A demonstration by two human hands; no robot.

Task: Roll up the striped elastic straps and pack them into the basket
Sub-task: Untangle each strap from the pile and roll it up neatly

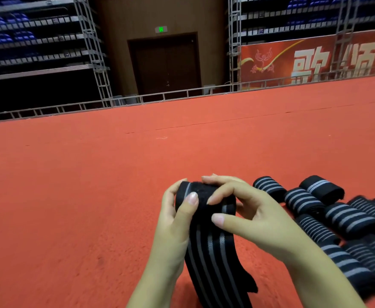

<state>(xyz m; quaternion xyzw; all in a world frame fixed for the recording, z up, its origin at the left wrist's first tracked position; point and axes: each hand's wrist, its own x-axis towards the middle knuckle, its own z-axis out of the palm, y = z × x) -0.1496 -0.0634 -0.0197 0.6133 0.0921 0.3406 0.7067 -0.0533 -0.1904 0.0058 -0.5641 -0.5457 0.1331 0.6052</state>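
While curled around the strap [206, 218], both hands [206, 210] raised, thumbs uppermost.

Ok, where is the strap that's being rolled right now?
In the head view, low and centre: the striped elastic strap is gripped at its rolled top by the left hand and right hand above the red carpet, left of the rolled straps.

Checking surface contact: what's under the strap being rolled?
The strap is held up by the left hand and right hand; red carpet lies below. Its tail runs out of frame, so contact is unseen.
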